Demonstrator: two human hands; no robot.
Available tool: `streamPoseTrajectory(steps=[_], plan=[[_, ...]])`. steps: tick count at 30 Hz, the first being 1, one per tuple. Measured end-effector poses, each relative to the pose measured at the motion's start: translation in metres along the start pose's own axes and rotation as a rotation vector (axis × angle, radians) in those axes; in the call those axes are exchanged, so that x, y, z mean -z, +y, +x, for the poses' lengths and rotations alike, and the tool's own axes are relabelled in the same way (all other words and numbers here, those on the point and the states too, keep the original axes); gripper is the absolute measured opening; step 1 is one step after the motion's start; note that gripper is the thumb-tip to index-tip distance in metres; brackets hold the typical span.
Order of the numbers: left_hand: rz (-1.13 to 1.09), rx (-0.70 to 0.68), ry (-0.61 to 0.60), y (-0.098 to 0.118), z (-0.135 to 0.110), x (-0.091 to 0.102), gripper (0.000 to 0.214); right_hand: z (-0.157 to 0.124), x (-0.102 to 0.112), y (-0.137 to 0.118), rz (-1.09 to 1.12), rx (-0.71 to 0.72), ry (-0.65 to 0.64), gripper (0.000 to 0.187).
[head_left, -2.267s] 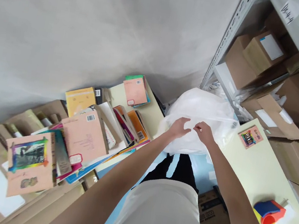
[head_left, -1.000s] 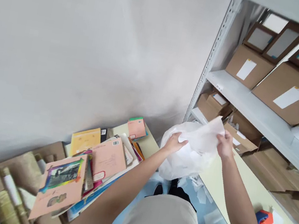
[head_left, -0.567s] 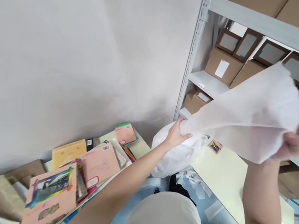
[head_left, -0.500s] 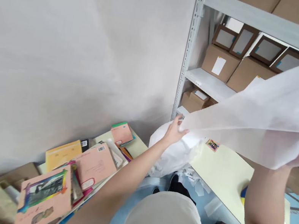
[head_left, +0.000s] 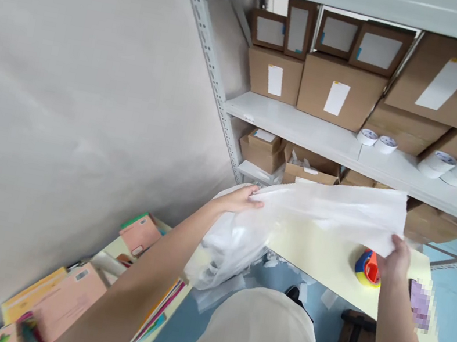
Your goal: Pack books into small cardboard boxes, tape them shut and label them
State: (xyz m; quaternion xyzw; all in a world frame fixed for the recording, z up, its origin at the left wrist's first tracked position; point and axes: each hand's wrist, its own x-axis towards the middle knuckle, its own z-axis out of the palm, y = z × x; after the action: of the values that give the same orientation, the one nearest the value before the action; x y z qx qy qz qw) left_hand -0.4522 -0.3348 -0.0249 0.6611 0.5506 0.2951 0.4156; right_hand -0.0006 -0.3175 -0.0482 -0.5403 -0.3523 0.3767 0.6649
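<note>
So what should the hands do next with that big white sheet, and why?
Probably lower the white sheet flat onto the pale yellow table. The right hand holds its far corner above the tape dispenser, and the left hand pins its other end over the plastic bag, so it hangs stretched just above bare tabletop.

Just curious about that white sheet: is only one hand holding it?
No, the left hand grips one end of the white sheet and the right hand the other.
</note>
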Motion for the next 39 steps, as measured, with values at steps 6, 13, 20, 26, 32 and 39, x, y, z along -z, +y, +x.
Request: streamPoseTrajectory(steps=[6, 13, 20, 26, 32, 39], plan=[[0.350, 0.177, 0.075, -0.007, 0.043, -0.011, 0.028, -0.007, 0.063, 0.075, -0.516, -0.162, -0.046, 0.030], [0.795, 0.191, 0.420, -0.005, 0.065, -0.085, 0.028, -0.047, 0.076, 0.149, -0.612, -0.350, -0.053, 0.040], [0.721, -0.031, -0.296, -0.014, 0.081, -0.250, 0.034, -0.055, 0.092, 0.203, -0.791, -0.417, -0.044, 0.058], [0.860, 0.165, -0.475, -0.068, 0.087, -0.297, 0.068, -0.074, 0.108, 0.224, -1.067, 0.022, -0.266, 0.073], [0.899, 0.279, -0.492, -0.087, 0.099, -0.299, 0.089, -0.046, 0.086, 0.237, -1.158, -0.025, -0.695, 0.074], [0.806, 0.427, -0.589, -0.098, 0.103, -0.289, 0.098, -0.035, 0.077, 0.243, -1.412, -0.235, -0.787, 0.080]])
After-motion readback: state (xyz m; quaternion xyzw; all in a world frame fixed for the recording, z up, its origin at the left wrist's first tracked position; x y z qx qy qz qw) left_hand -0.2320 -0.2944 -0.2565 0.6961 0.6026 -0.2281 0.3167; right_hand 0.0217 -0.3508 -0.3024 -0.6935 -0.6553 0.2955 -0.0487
